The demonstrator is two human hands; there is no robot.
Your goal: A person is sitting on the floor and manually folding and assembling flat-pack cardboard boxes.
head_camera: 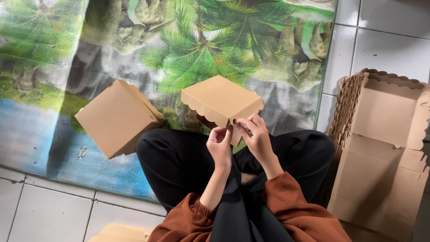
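Head camera looks down at a person sitting cross-legged on the floor, in black trousers and rust-brown sleeves. Both hands hold a small brown cardboard box with a wavy-edged lid (pixel 221 101), up in the air over the knees. The left hand (pixel 219 144) pinches the lower side of the box, fingers closed on the card. The right hand (pixel 256 134) pinches a side flap (pixel 236 132) at the corner, fingers closed on it too. To do this fold well, I think the left hand should keep the box steady while the right hand bends the flap straight along its crease, gently, so the thin card does not tear. A finished plain brown box (pixel 118 117) lies on the palm-tree picture mat (pixel 49 148) to the left. A stack of flat, unfolded brown boxes (pixel 380 148) sits on the white floor tiles (pixel 394 45) to the right.
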